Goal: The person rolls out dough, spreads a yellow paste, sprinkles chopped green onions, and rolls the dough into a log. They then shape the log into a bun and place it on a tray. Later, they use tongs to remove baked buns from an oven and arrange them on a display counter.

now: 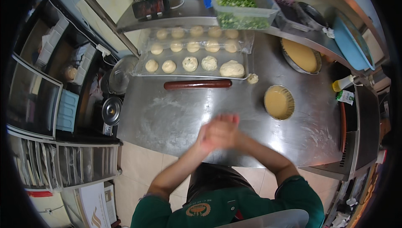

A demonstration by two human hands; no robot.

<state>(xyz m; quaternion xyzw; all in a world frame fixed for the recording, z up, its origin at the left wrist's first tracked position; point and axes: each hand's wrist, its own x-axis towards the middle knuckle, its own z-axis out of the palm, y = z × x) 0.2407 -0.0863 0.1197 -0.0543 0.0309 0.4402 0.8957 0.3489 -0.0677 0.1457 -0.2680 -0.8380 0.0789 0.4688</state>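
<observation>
Over the near middle of the steel table (pixel 176 119), my left hand (pixel 206 139) and my right hand (pixel 226 131) are pressed together. My right hand lies over much of the left one. Motion smears the fingers, so whether anything sits between the palms is hidden. Beyond them a dark red rolling pin (pixel 197 84) lies crosswise. Behind it a metal tray (pixel 138 67) holds rows of round dough balls (pixel 189 63), the far rows under clear plastic film. One larger lump of dough (pixel 231 69) rests at the tray's near right corner.
Right of my hands stands a round tin of tan paste (pixel 279 102), with a larger bowl of similar paste (pixel 300 55) behind. A small dough scrap (pixel 252 78) lies beside the tray. The shelf above carries a clear tub of chopped greens (pixel 243 2) and a blue basin (pixel 351 39).
</observation>
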